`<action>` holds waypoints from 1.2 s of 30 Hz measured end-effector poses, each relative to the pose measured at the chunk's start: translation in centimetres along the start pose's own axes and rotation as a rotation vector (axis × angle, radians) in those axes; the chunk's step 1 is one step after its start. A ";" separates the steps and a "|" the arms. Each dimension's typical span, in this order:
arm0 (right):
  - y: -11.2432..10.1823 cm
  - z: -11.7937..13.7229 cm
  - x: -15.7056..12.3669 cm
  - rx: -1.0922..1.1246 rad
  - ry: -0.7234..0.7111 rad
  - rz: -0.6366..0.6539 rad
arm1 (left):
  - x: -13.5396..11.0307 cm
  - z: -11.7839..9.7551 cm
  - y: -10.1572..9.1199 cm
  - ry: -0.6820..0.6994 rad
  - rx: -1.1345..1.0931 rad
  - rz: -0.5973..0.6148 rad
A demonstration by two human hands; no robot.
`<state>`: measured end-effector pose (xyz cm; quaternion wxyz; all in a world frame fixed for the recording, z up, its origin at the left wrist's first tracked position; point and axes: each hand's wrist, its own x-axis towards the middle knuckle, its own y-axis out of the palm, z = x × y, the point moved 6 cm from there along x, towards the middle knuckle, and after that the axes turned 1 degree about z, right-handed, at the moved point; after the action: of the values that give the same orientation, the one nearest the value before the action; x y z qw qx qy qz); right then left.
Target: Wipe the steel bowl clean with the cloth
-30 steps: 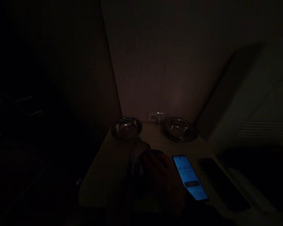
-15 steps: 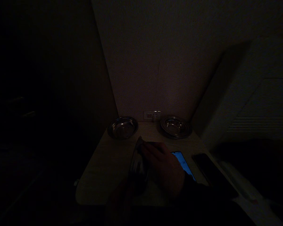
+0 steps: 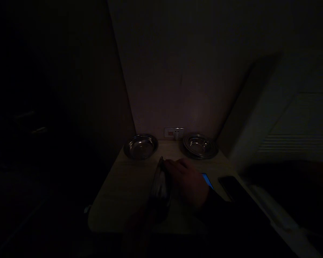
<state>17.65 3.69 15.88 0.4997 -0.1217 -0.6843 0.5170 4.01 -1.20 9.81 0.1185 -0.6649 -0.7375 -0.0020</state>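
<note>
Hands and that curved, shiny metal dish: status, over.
Right hand on dish, steeply tilted. Left hand by its near end, grip too dark to tell. Blue-lit rectangular phone partly hidden behind right arm.

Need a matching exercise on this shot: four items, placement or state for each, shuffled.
1. Shiny round metal bowl
2. Stack of round metal dishes
3. Dim, curved metal dish
4. Blue-lit rectangular phone

A. Partly hidden behind the right hand and dark sleeve
B. Back right of the pale tabletop
C. Tipped up, right fingers at its upper edge
D. Back left of the tabletop

Pairs: 1-D, 2-B, 3-C, 4-A
</note>
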 end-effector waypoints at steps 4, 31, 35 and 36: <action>-0.3 -0.2 -0.1 -0.043 -0.079 -0.031 | 1.1 1.9 0.1 0.001 0.008 0.014; -1.0 2.6 0.2 0.106 0.086 -0.214 | 1.4 3.2 -0.1 -0.028 -0.024 0.043; -0.5 2.0 0.6 0.180 0.066 -0.164 | 1.4 2.9 -0.1 -0.015 -0.035 0.044; -0.4 1.7 0.6 0.194 0.076 -0.162 | 1.4 2.8 -0.1 -0.010 -0.037 0.044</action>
<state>16.06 2.95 16.60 0.5750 -0.0366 -0.6191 0.5336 3.34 0.57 7.36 0.1024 -0.6832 -0.7230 -0.0095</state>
